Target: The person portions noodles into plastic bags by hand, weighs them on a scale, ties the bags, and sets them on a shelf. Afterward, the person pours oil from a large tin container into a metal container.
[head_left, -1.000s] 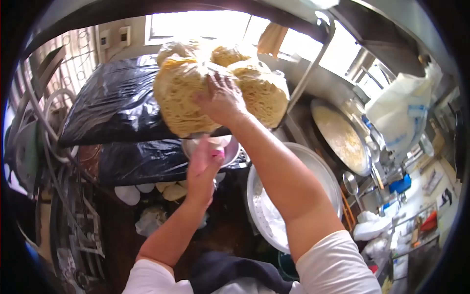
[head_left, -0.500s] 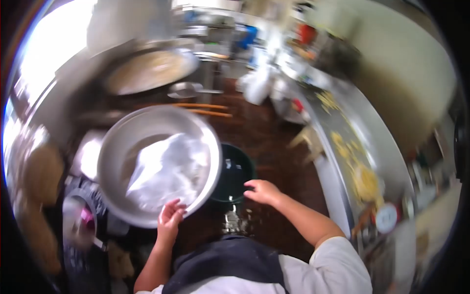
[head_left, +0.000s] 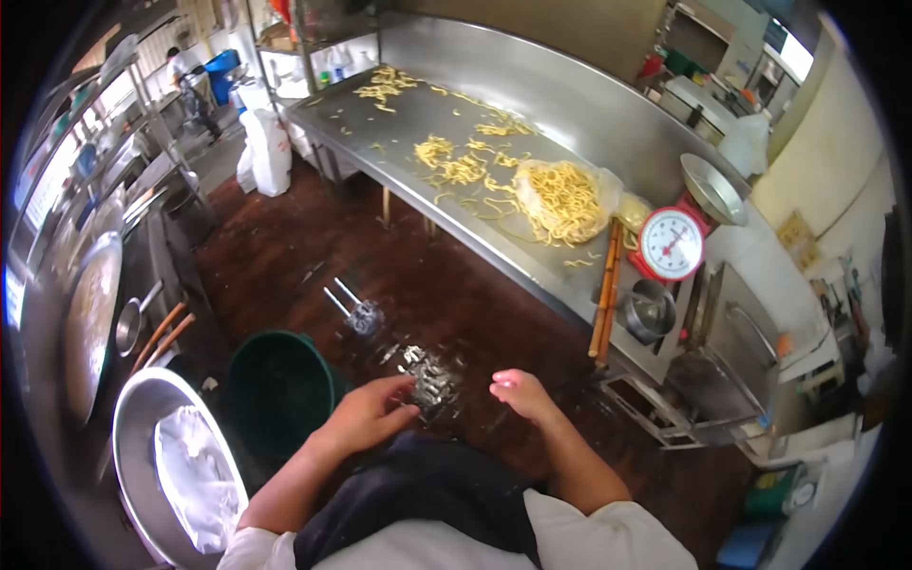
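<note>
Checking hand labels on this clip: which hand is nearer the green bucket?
The left hand, close by the right edge of the green bucket in the picture. The right hand is farther right, above the floor.

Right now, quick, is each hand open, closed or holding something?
Left hand: open, fingers loosely bent, nothing visible in it.
Right hand: loosely curled; can't tell if closed.
</note>
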A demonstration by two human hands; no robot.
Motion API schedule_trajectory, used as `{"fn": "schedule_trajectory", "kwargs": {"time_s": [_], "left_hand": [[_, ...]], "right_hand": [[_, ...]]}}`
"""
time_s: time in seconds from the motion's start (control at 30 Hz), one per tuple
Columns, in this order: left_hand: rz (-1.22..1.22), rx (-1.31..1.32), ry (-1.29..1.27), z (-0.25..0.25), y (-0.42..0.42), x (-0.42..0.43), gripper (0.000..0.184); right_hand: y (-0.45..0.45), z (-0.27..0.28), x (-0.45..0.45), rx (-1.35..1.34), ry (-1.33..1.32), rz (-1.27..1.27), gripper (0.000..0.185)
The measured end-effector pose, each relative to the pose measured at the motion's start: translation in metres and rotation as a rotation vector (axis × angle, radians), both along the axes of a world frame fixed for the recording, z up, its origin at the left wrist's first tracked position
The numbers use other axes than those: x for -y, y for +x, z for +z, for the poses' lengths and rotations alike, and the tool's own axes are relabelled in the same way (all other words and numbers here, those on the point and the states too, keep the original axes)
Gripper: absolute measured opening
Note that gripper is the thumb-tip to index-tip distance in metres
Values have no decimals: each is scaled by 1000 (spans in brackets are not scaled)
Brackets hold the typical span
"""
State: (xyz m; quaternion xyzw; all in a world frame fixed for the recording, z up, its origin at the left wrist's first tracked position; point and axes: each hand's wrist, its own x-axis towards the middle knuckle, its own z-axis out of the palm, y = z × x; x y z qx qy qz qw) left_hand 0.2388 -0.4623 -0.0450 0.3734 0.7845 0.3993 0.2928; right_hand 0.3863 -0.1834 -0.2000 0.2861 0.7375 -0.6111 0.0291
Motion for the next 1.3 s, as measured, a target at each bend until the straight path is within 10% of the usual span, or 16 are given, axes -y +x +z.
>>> {"fn": "schedule_trajectory", "kwargs": {"time_s": [0.27,0.43,0.73,0.87,1.07,1.3], "left_hand": [[-338,30,-106,-35,-87,-123,50],[-151,570,172,-71,-191,-223,46],[-18,88,192,-126,-334,-501,78],[-48,130,16,-145,-338,-548,72],[-368,144,-105,-147,-354,-515,29],[-717,-339,202,-43,-320,-538,33]], "right_hand": [[-89,59,-105,-176,-78,-379,36],[-155,64,-191,-57,-91,-795,48],[-261,-4,-262,-15,264,-1202,64],[-257,-3,-266,105,484,-1135,47],[-210,41,-251,-36,-316,-1158,15],[-264,136,-300,-38,53,-690,22]]}}
